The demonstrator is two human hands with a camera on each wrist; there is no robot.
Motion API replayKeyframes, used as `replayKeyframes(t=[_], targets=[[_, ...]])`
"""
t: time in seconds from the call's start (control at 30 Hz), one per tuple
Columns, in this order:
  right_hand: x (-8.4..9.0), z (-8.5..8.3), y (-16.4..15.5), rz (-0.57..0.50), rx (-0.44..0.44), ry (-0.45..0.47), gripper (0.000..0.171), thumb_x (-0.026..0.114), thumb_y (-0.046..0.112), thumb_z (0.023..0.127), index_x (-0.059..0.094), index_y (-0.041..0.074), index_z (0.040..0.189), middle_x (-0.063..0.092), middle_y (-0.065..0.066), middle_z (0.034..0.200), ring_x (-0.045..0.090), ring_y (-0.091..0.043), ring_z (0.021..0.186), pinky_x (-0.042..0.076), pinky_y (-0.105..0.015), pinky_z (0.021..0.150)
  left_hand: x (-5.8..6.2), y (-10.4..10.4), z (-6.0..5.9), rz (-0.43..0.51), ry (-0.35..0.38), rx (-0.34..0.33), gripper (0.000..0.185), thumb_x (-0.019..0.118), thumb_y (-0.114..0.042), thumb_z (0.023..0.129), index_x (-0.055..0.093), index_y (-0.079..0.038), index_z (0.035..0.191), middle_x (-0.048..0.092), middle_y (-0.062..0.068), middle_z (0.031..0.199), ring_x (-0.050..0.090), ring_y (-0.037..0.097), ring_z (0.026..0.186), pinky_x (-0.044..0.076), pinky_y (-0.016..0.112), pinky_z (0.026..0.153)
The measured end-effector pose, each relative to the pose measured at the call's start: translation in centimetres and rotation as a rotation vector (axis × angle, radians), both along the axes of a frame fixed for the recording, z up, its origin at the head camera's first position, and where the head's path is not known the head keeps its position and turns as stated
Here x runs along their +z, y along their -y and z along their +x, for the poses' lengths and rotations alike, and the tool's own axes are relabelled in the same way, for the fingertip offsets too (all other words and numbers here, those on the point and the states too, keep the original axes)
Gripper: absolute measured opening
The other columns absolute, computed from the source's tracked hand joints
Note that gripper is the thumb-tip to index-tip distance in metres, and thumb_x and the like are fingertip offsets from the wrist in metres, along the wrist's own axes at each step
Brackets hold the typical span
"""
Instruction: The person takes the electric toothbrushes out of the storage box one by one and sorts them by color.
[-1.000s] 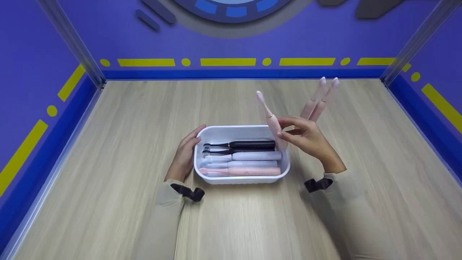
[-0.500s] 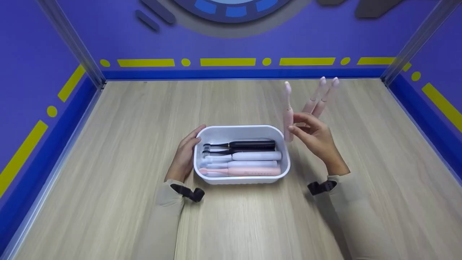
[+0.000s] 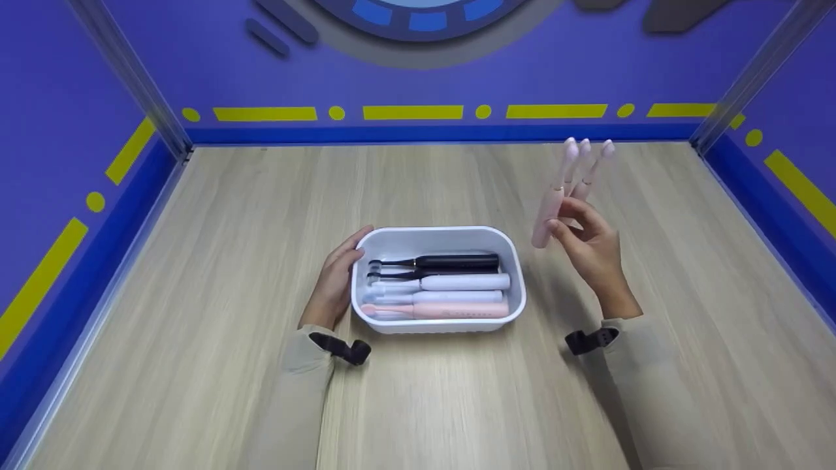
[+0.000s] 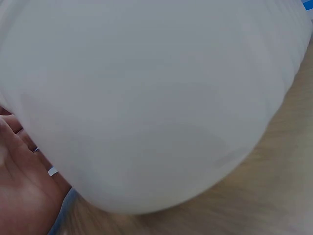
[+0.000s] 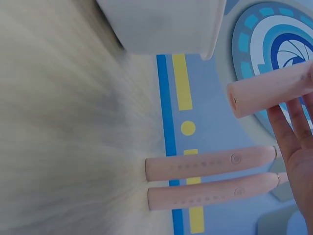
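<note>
My right hand (image 3: 594,251) pinches a pink electric toothbrush (image 3: 547,219) by its handle, brush head up and slightly tilted. In the right wrist view, the bottom end of that toothbrush (image 5: 264,90) shows away from the tabletop. Just behind the hand, two more pink electric toothbrushes (image 3: 583,190) stand upright on the table, partly covered in the head view. My left hand (image 3: 333,284) grips the left end of a white plastic bin (image 3: 439,328), fingertips at its rim; the left wrist view is mostly filled by the bin's outer wall (image 4: 146,107).
Inside the bin lie two black toothbrushes (image 3: 457,261), two white ones (image 3: 464,282) and a pink one (image 3: 460,310), side by side. The wood-grain table (image 3: 261,196) is bounded by blue walls (image 3: 418,85) at the back and sides.
The right hand has carried the pink toothbrush from over the bin's right end to the right, beside the standing ones, turning it more upright. The left hand and bin have stayed in place.
</note>
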State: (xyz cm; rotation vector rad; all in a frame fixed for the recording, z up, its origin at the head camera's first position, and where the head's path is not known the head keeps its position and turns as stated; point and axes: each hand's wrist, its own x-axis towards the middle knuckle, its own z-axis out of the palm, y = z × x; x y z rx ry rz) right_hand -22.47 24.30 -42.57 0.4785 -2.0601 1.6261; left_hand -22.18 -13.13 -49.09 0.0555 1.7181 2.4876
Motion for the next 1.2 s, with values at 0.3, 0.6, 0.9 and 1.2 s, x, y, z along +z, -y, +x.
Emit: replayKeyframes(t=[0.3, 0.6, 0.9, 1.2], targets=[[-0.2, -0.4, -1.2, -0.208, -0.007, -0.035, 0.030, 0.067, -0.012, 0.081, 0.063, -0.010, 0.111, 0.067, 0.001, 0.097, 0.064, -0.010, 0.094, 0.055, -0.017, 0.077, 0.1, -0.1, 0.0, 0.004, 0.001, -0.004, 0.049, 0.033, -0.005, 0.097, 0.037, 0.000, 0.145, 0.034, 0.012, 0.155, 0.027, 0.022, 0.145, 0.020, 0.034, 0.121], [-0.5, -0.7, -2.0, -0.293, -0.070, -0.031, 0.028, 0.067, -0.012, 0.080, 0.066, -0.005, 0.107, 0.067, -0.001, 0.097, 0.063, -0.012, 0.093, 0.054, -0.017, 0.077, 0.1, -0.1, 0.1, -0.007, 0.010, 0.005, 0.048, 0.034, -0.006, 0.097, 0.039, -0.001, 0.145, 0.034, 0.010, 0.155, 0.027, 0.020, 0.145, 0.020, 0.032, 0.121], [-0.8, -1.0, -2.9, -0.326, -0.097, -0.048, 0.030, 0.067, -0.012, 0.080, 0.065, -0.004, 0.109, 0.066, -0.003, 0.098, 0.062, -0.014, 0.093, 0.055, -0.017, 0.076, 0.2, 0.0, 0.1, -0.004, 0.012, 0.008, 0.049, 0.034, -0.004, 0.097, 0.039, 0.000, 0.145, 0.035, 0.013, 0.154, 0.029, 0.021, 0.144, 0.021, 0.034, 0.120], [-1.3, -1.2, -3.8, -0.291, -0.169, -0.052, 0.030, 0.067, -0.009, 0.082, 0.065, -0.002, 0.111, 0.065, -0.002, 0.098, 0.062, -0.014, 0.093, 0.054, -0.016, 0.074, 0.2, 0.0, 0.1, 0.002, 0.019, 0.006, 0.049, 0.033, -0.004, 0.097, 0.038, 0.000, 0.145, 0.035, 0.012, 0.154, 0.029, 0.021, 0.144, 0.022, 0.033, 0.120]])
